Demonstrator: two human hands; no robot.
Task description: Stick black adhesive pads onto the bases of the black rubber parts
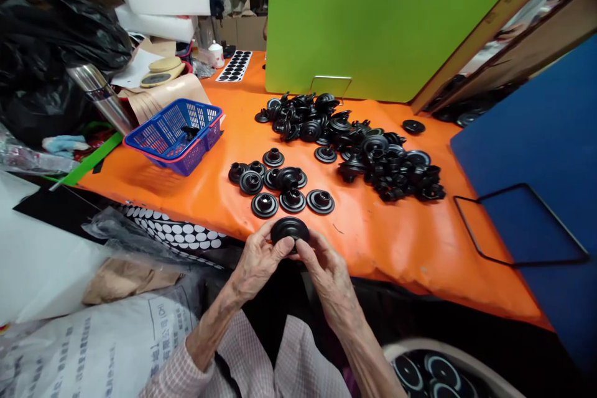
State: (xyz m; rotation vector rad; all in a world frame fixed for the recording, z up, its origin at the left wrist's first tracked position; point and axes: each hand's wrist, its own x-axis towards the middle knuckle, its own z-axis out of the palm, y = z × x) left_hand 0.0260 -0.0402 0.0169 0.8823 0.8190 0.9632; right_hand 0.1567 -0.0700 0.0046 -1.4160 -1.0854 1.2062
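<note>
A round black plastic part [289, 230], ringed like a knob or cap, is held at the table's front edge. My left hand [259, 256] grips its left side, thumb on the near face. On the right, my right hand [326, 264] holds it too, with the thumb pressed close to the left thumb. What lies under the thumbs is hidden. Just beyond, several similar black parts [292, 200] rest on the orange tabletop, mostly with their hubs up. A large heap of black parts [373, 149] spreads farther back and to the right.
A blue and pink basket [186, 155] stands at the left with something black inside. A green board [373, 18] rises behind the orange table [392, 242]; a blue board [550, 155] with a wire loop is at the right. Below right is a tub [401, 348] of black discs.
</note>
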